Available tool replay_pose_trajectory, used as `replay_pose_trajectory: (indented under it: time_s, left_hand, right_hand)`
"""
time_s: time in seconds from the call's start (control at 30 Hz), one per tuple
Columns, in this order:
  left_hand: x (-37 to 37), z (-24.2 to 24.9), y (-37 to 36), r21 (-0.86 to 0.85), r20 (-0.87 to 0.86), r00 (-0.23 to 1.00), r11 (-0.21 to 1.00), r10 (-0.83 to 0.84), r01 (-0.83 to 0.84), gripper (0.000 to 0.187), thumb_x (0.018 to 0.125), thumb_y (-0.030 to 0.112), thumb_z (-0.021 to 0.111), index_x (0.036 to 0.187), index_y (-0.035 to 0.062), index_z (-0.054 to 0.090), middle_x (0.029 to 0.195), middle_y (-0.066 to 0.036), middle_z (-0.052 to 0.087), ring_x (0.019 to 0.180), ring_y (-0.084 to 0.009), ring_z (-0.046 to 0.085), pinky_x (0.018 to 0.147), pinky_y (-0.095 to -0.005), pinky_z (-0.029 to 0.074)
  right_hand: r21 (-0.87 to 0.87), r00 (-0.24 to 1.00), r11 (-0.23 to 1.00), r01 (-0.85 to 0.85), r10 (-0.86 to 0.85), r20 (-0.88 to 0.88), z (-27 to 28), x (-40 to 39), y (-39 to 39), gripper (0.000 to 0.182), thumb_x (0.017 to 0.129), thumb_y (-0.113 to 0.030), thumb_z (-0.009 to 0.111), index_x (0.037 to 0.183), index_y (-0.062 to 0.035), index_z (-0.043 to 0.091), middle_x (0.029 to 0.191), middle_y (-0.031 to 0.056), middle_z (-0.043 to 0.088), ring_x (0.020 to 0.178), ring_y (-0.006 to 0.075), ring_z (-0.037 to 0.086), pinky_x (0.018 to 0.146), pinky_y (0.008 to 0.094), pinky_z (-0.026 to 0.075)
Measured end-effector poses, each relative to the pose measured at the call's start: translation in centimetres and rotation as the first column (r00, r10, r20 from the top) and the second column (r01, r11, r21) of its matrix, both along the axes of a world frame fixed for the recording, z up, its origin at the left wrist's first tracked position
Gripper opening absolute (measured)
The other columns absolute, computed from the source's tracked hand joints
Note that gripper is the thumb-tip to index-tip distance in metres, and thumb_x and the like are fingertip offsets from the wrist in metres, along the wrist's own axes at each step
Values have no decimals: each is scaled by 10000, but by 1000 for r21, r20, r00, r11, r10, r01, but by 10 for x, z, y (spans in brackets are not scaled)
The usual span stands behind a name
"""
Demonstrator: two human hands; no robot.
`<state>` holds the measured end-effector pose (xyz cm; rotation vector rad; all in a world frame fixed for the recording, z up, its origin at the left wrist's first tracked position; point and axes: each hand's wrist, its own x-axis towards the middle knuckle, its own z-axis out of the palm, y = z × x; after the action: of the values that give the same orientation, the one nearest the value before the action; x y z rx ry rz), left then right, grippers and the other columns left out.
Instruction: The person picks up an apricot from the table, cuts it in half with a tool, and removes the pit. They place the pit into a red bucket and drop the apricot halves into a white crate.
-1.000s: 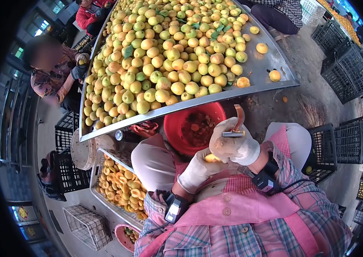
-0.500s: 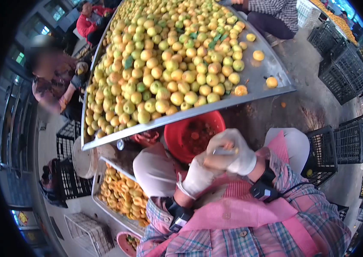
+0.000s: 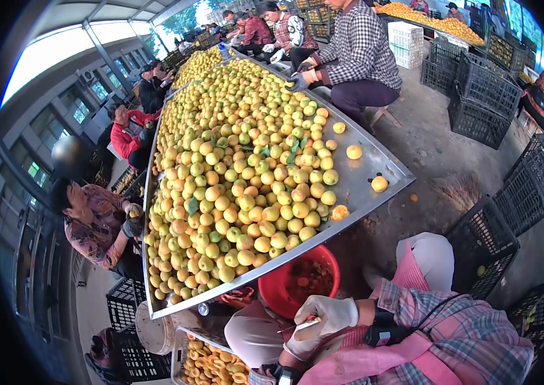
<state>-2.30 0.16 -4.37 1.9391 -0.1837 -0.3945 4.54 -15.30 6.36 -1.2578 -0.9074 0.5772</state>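
Both my hands wear whitish gloves and meet low in front of me, beside the red bucket point(image 3: 271, 287). My right hand point(image 3: 331, 314) is closed on a small knife point(image 3: 297, 328), whose thin blade points left. Just under it is my left hand point(image 3: 302, 347), its fingers curled; whatever they hold is hidden. Dark reddish scraps lie inside the bucket. Ahead, a metal table point(image 3: 374, 172) bears a big heap of yellow-green apricots point(image 3: 240, 192). Halved apricots point(image 3: 211, 362) fill a pale crate at my lower left.
Black plastic crates point(image 3: 485, 247) stand to my right, with more stacked farther back point(image 3: 487, 83). Co-workers sit along both table sides, one in a checked jacket point(image 3: 365, 45) on the right. A lidded white bucket point(image 3: 154, 327) stands below the table's left corner.
My view has lifted, showing more of the table and the co-workers. My hands appear lower in the picture. The knife blade now shows pointing left, and the right hand is less blurred.
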Motion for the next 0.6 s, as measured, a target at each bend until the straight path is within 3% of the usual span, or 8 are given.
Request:
replay_pose_trajectory:
  time_s: [0.17,0.23,0.27,0.37,0.4,0.47,0.53,0.6]
  left_hand:
    - [-11,-15,10,-112,-207,976,990,59,-84,451,932,203,590,1321,60,413,1275,-60,477,1203,-160,484,986,-300,435]
    - [-19,-65,17,-400,-238,960,886,147,-234,368,939,267,583,1241,74,499,1084,-48,588,975,-127,600,801,-267,507]
    - [-19,-61,17,-398,-244,959,887,147,-237,368,939,267,583,1241,74,499,1084,-48,588,975,-127,600,801,-267,507]
    - [14,-3,4,-389,-520,838,919,-164,-61,292,907,287,642,1117,96,572,821,-8,624,677,-85,603,566,-214,468]
    - [13,37,-14,-363,-519,855,910,-19,-200,278,859,295,716,1025,111,588,662,31,587,517,-58,530,450,-181,379]
    - [17,65,-18,-438,-549,836,849,7,-295,259,845,170,720,1035,70,574,732,21,600,590,-53,551,504,-181,416]
    - [19,79,-24,-561,-444,894,794,-49,-235,406,871,194,698,1200,52,507,752,14,606,611,-47,563,534,-172,437]
    - [18,78,-25,-562,-340,940,805,-13,-192,480,856,188,717,1249,44,481,867,11,611,660,-49,569,585,-175,453]
  right_hand:
    - [73,1000,997,7,-9,26,10,-4,-7,309,824,-106,624,592,-2,450,533,102,384,486,161,393,504,334,313]
    - [134,999,991,32,-31,-6,12,-6,-9,309,820,-113,637,585,-14,463,533,90,391,486,156,405,504,327,321]
    - [135,999,990,33,-32,-12,10,-8,-10,309,820,-113,637,585,-14,463,533,90,391,486,156,405,504,327,321]
    - [35,954,962,270,-262,-148,16,-8,-14,354,848,-145,681,583,-48,467,536,-23,358,538,54,376,530,278,327]
    - [82,902,903,422,-409,-140,-1,-5,-6,327,843,-145,687,599,-50,491,532,-22,398,533,43,403,537,261,346]
    - [7,771,820,572,-535,-345,12,5,-11,283,856,-156,673,641,-50,524,526,-29,425,519,46,433,549,251,375]
    - [49,710,800,598,-501,-495,16,15,-16,299,896,-167,597,635,-97,468,579,-42,460,510,56,455,485,252,370]
    - [41,605,821,569,-384,-697,20,19,-17,360,944,-235,556,640,-108,409,547,-39,396,477,49,394,449,226,309]
